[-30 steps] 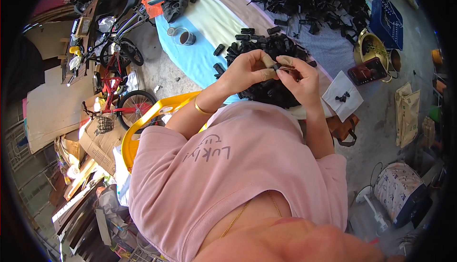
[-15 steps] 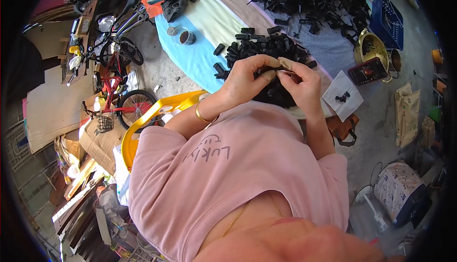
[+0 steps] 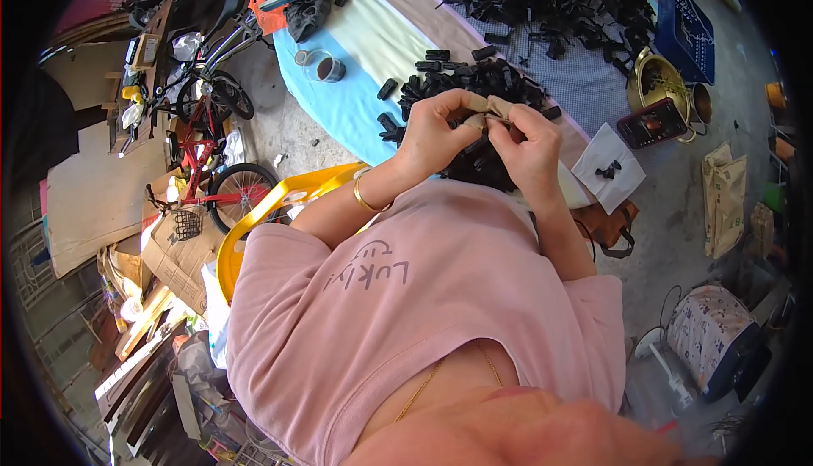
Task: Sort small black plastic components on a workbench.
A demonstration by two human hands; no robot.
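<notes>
My left hand (image 3: 436,134) and my right hand (image 3: 528,146) meet at the fingertips over a heap of small black plastic pieces (image 3: 474,81). Both are closed in a pinch, tan coverings on some fingertips. Whatever sits between them is small and mostly hidden by the fingers, so I cannot make it out. A few loose black pieces lie left of the heap, near my left hand. To the right of my right hand, a white paper sheet (image 3: 609,170) carries some tiny black parts.
A larger black pile (image 3: 550,0) covers the cloth's far side. At right are a phone (image 3: 652,124), a brass-coloured pot (image 3: 648,77) and a blue basket (image 3: 686,34). Plastic cups (image 3: 326,66) stand at left. A yellow chair (image 3: 233,250) curves beside my left arm; bicycles (image 3: 203,148) stand beyond.
My fingertips have drawn closer together, with the right hand shifting slightly left. The dark sliver visible between them earlier is now mostly covered.
</notes>
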